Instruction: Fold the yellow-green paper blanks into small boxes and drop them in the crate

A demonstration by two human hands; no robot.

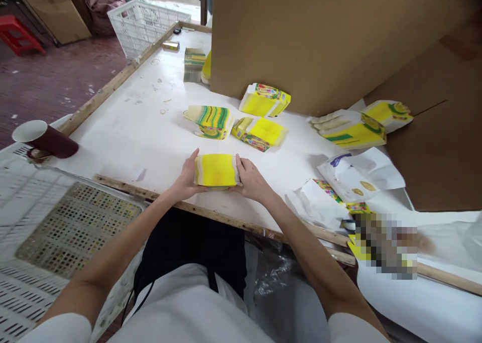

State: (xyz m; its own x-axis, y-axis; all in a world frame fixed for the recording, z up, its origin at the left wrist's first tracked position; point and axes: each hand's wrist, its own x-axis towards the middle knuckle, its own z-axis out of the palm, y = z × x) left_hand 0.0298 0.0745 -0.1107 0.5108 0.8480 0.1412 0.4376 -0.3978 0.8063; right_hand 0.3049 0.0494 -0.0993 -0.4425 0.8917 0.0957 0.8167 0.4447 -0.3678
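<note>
A thick stack of flat yellow cartons [216, 170] lies on the white table [139, 127] close to its near edge. My left hand [187, 179] is pressed against the stack's left end, fingers curled round it. My right hand [250, 178] grips the right end the same way. More stacks of flat yellow and green cartons lie beyond: a fanned green-striped stack [209, 120], a yellow stack [259, 132] in the middle, and another stack [264, 100] against the cardboard.
A tall brown cardboard sheet [324, 36] stands at the back. Further carton stacks [356, 131] and white paper wrappers [357, 175] lie at the right. A dark red cup [45, 138] lies on its side at the left, above a white plastic crate [45, 222]. A white basket [141, 25] stands far left.
</note>
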